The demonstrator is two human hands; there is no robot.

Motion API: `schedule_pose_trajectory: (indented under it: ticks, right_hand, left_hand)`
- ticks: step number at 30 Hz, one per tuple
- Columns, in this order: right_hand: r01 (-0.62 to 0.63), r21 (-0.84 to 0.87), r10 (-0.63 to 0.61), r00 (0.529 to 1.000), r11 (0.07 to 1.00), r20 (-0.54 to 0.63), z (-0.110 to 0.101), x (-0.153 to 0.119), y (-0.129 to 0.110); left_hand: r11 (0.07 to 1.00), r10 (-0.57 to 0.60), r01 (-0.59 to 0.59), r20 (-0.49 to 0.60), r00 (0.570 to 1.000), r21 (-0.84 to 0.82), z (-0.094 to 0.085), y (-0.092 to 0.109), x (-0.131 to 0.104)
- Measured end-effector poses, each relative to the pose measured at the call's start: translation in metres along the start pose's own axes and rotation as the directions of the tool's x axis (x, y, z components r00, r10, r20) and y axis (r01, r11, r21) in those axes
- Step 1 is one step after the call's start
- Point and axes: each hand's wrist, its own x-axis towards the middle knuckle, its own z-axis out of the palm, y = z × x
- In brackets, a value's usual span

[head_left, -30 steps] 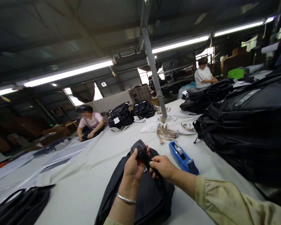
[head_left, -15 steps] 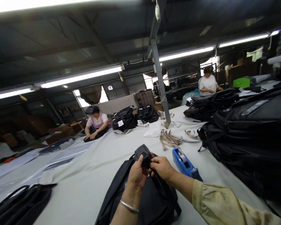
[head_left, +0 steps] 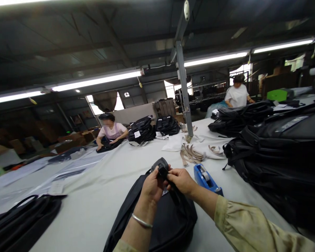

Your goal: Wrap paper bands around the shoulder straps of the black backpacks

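Observation:
A black backpack [head_left: 170, 220] lies on the white-covered table in front of me. Above its top end, both hands meet at a black padded piece with a rounded end [head_left: 160, 163]; whether it belongs to the bag I cannot tell. My left hand [head_left: 151, 183] is closed around this piece, thumb on top. From the right side, my right hand [head_left: 181, 179] pinches its lower edge, fingertips close to the left hand's. Exactly what lies between the right fingertips is too small and dark to make out. A blue tape dispenser [head_left: 207, 180] stands just right of the right hand.
Large black bags [head_left: 280, 157] are piled along the right side. Tan strips [head_left: 191, 154] lie beyond the hands by a metal post [head_left: 184, 87]. Black fabric [head_left: 23, 220] lies at the left front. Co-workers [head_left: 111, 131] stand across the table, beside further bags [head_left: 141, 129].
Both hands stay at the black padded piece, which has tilted slightly and shifted a little. The view has swung slightly left. The co-worker at the left has moved their hands apart over dark fabric.

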Motion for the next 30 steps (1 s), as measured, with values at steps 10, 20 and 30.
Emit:
schedule_pose_trajectory:
  ticks: [10,20,30]
  right_hand:
    - [0.036,0.031,-0.036,0.999,0.999,0.002,0.002,0.003,-0.003]
    - [-0.184,-0.126,0.193,0.979,0.975,0.062,-0.012,-0.011,0.01]
    - [0.003,-0.664,0.048,0.997,0.747,0.058,-0.033,-0.004,0.016]
  left_hand:
    - [1.0,0.007,-0.007,-0.078,0.997,-0.006,0.012,0.012,-0.004]
    - [0.986,0.042,-0.066,-0.159,0.986,-0.15,0.03,0.055,0.0]
    - [0.988,0.151,-0.143,-0.177,0.973,0.055,0.026,0.048,-0.004]
